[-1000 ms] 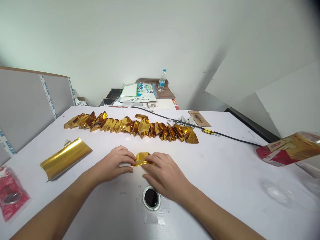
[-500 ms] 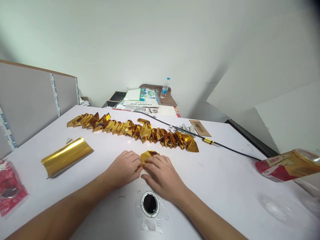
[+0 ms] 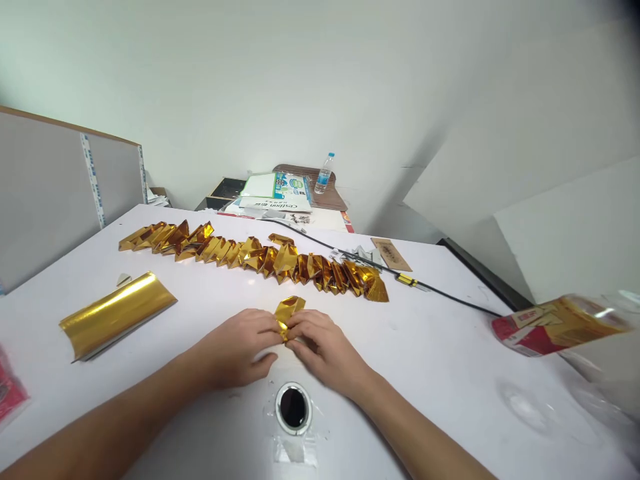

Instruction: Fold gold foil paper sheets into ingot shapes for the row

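Observation:
A small folded piece of gold foil paper (image 3: 289,311) stands up between my two hands at the middle of the white table (image 3: 440,360). My left hand (image 3: 239,348) pinches its lower left side. Fingertips of my right hand (image 3: 323,347) pinch it from the right. Beyond them a long row of finished gold folded pieces (image 3: 250,257) runs from left to right across the table. A curled stack of gold foil sheets (image 3: 115,313) lies at the left.
A round cable hole (image 3: 293,407) sits in the table just below my hands. A black cable (image 3: 440,291) crosses the far right. A red-and-gold packet (image 3: 555,325) lies at the right edge, a red packet (image 3: 9,392) at the left edge. Papers and a water bottle (image 3: 323,173) stand behind.
The gold piece went from lying flat under my fingers to being lifted and pinched upright. My hands drew closer together. The view shifted slightly.

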Tool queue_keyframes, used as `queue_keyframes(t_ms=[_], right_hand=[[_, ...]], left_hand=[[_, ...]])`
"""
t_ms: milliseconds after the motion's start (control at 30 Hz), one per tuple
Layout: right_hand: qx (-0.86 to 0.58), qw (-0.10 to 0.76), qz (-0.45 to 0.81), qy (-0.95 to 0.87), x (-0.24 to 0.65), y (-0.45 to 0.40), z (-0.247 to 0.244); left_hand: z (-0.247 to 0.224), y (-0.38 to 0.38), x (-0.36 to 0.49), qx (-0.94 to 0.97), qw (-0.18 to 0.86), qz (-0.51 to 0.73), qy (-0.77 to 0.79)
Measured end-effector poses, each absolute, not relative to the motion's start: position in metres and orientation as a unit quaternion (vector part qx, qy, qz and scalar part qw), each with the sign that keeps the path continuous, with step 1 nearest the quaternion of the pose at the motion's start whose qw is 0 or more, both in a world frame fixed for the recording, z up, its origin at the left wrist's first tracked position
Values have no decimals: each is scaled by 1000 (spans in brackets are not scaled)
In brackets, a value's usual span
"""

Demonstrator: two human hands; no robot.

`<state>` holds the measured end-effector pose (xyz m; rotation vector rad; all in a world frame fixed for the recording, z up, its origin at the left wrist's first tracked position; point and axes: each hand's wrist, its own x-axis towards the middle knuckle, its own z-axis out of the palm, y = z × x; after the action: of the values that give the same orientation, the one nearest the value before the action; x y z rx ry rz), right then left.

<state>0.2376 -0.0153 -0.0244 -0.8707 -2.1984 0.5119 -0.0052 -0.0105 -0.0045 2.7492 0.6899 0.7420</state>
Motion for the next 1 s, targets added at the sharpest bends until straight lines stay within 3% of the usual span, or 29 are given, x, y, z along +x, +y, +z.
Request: queue_keyframes(t_ms=[200,433,1000], right_hand=[[-342,327,229,-850,239,-14,-19],[-405,368,191,-815,226,-21,-27],[-381,352,162,-840,231,-21,-28]], left_hand=[[-4,-15,-4,937,93,237,239],[-4,-14,-4,935,128,234,232],[-5,-11,0,936,127,258,204]])
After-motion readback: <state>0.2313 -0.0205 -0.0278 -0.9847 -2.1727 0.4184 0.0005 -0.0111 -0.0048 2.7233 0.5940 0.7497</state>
